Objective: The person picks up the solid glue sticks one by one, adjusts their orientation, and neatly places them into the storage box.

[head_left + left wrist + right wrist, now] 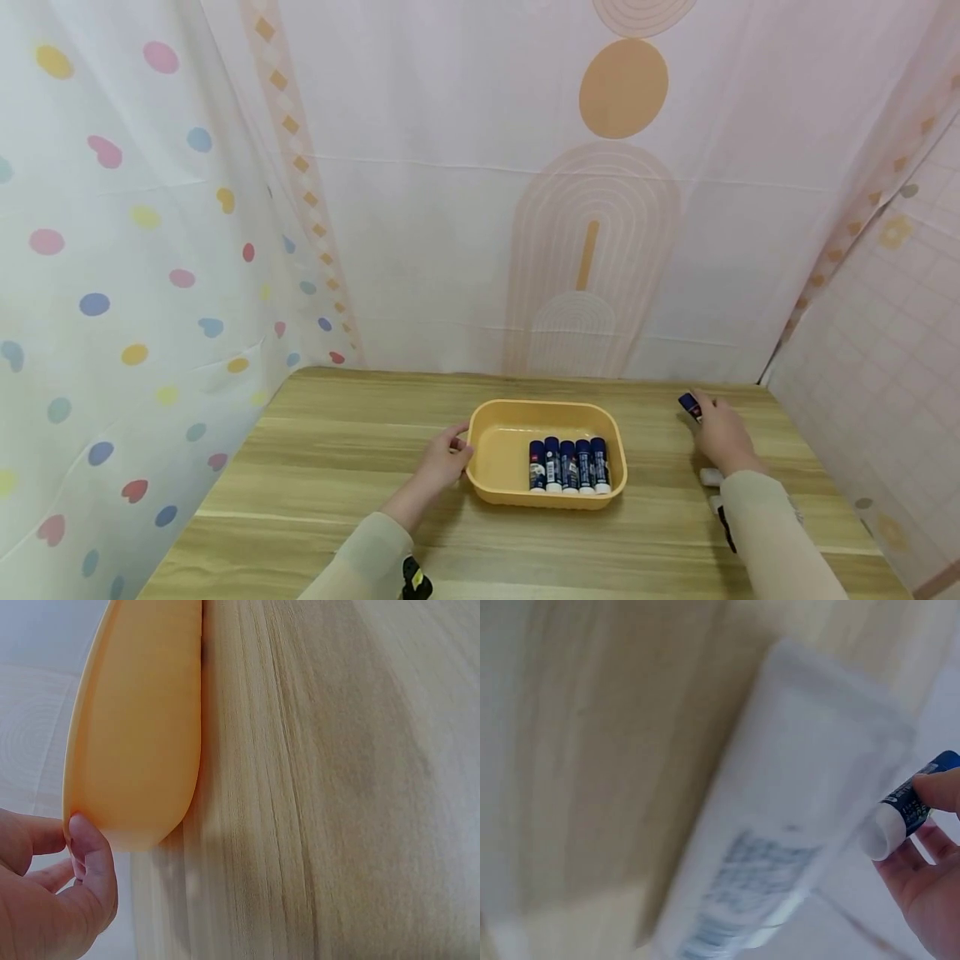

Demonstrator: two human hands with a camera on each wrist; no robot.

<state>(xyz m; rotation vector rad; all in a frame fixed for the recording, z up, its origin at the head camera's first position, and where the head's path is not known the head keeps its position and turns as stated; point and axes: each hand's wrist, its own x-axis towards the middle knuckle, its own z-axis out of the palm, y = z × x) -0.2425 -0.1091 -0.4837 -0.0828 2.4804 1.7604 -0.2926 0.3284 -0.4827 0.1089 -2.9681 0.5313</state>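
The held glue stick is well apart from the tray, between its two and three o'clock, pinched by the thumb and bent fingers of the right hand. Inside the yellow tray, five more sticks line up toward four o'clock; the left hand pinches its rim at nine. A firm mid-barrel pinch, clear of the white tube, and a steady rim seem best.

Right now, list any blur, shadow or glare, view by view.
Right wrist: the white tube is blurred, its print unreadable; left wrist: soft shadow beside the yellow tray, the table paling toward the right edge; head: the blue-and-white sticks look distinct, their small print illegible.
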